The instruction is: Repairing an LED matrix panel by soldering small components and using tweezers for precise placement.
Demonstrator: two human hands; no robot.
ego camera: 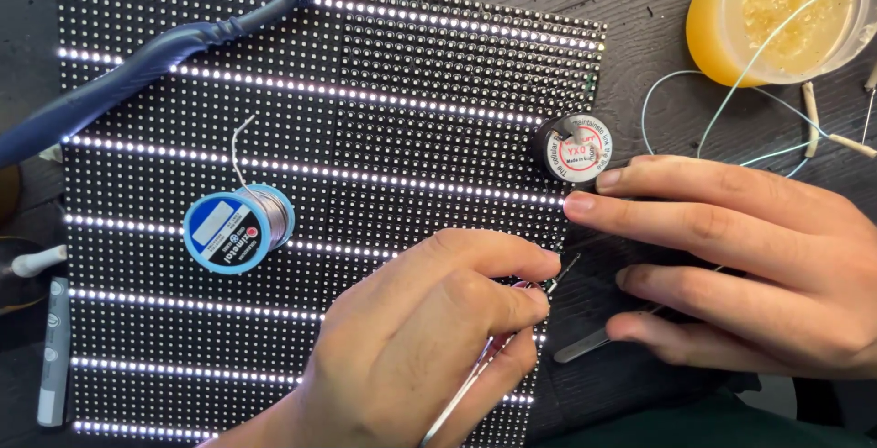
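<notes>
Head view: my left hand (pixel 429 338) was clamped on tweezers (pixel 484 366) at the LED panel's (pixel 365 137) right edge, my right hand (pixel 740 256) lay spread flat, fingers apart, beside it; a slip might have scratched the LEDs.

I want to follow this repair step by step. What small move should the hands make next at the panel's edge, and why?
Probably lower the tweezers in the left hand a touch, onto the panel edge. Their tip already sits at that edge, and the right hand lies flat beside it with fingertips on the rim, seemingly bracing the panel.
</notes>
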